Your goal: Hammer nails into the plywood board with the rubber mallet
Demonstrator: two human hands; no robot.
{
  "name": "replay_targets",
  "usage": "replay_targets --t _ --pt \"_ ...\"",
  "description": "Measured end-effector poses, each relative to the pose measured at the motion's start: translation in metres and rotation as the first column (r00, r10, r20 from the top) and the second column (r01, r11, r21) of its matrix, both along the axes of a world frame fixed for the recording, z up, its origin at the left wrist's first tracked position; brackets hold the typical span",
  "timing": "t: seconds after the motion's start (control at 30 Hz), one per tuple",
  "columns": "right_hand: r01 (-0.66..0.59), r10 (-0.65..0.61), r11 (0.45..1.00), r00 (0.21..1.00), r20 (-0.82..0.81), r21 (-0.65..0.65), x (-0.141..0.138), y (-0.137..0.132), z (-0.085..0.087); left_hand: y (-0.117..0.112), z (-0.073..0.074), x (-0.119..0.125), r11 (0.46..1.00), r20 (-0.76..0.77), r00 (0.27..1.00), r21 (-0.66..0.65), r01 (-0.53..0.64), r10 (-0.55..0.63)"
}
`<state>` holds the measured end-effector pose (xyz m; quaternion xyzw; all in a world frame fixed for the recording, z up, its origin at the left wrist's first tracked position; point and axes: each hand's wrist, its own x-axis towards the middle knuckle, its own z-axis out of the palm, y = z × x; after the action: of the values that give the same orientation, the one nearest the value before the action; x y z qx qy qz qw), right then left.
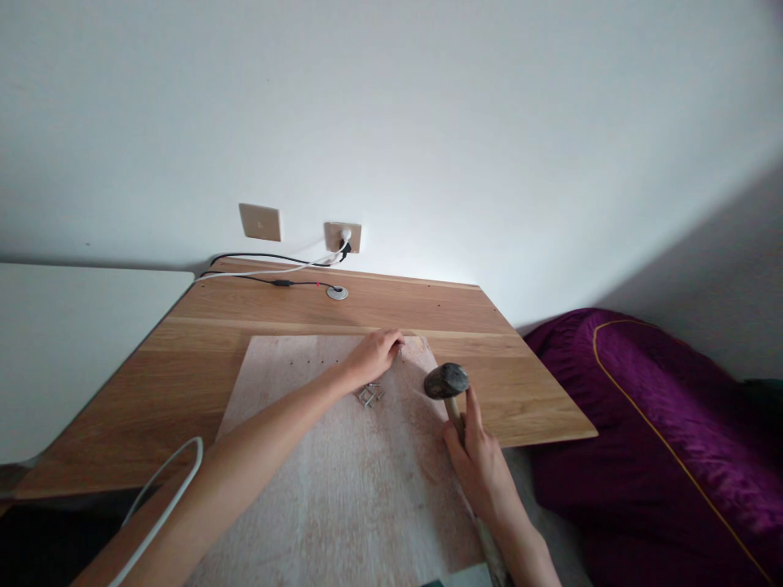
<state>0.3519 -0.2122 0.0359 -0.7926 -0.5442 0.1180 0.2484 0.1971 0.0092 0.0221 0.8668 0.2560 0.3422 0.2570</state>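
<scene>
My left hand (376,355) is closed in a pinch near the far right corner of the whitish wooden board (318,489). Between its fingertips a thin nail (401,350) shows, partly hidden by the fingers. My right hand (480,456) grips the wooden handle of a black-headed mallet (446,381), raised at the board's right edge and apart from the nail. Just below my left hand lies a small pile of loose nails (369,395). A row of small dark spots (308,361) runs along the board's far side, left of my hand.
Under the board is a wooden desk (519,391). Cables (263,277) run along its back to a wall socket (343,236), near a round grommet (337,293). A white surface (79,350) adjoins at left, purple fabric (587,424) at right. A white cable (183,481) loops by my left forearm.
</scene>
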Motion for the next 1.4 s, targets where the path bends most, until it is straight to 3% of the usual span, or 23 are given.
replay_targets --t 0.2,0.43,0.93,1.13,1.4 --pt "-0.004 0.004 1.0 0.999 0.036 0.023 0.0 0.0 -0.004 0.0 0.0 0.0 1.0 0.011 1.0 0.018 0.025 -0.025" --pt "0.007 -0.006 0.999 0.999 0.034 -0.044 -0.004 0.0 0.003 -0.001 0.002 -0.001 0.997 0.004 0.997 -0.005 0.077 -0.077" --pt "0.017 -0.004 0.995 0.993 0.12 -0.101 -0.01 0.002 0.013 -0.001 0.004 -0.003 0.995 0.027 0.998 -0.079 0.064 -0.062" --pt "0.031 -0.017 0.997 0.983 0.181 -0.075 -0.01 0.002 0.008 -0.002 0.007 -0.004 0.992 0.013 0.999 -0.112 0.054 -0.053" --pt "0.011 -0.002 0.997 0.993 0.116 -0.081 -0.01 0.002 0.012 0.001 0.004 -0.003 0.988 0.017 0.997 -0.136 0.076 -0.075"
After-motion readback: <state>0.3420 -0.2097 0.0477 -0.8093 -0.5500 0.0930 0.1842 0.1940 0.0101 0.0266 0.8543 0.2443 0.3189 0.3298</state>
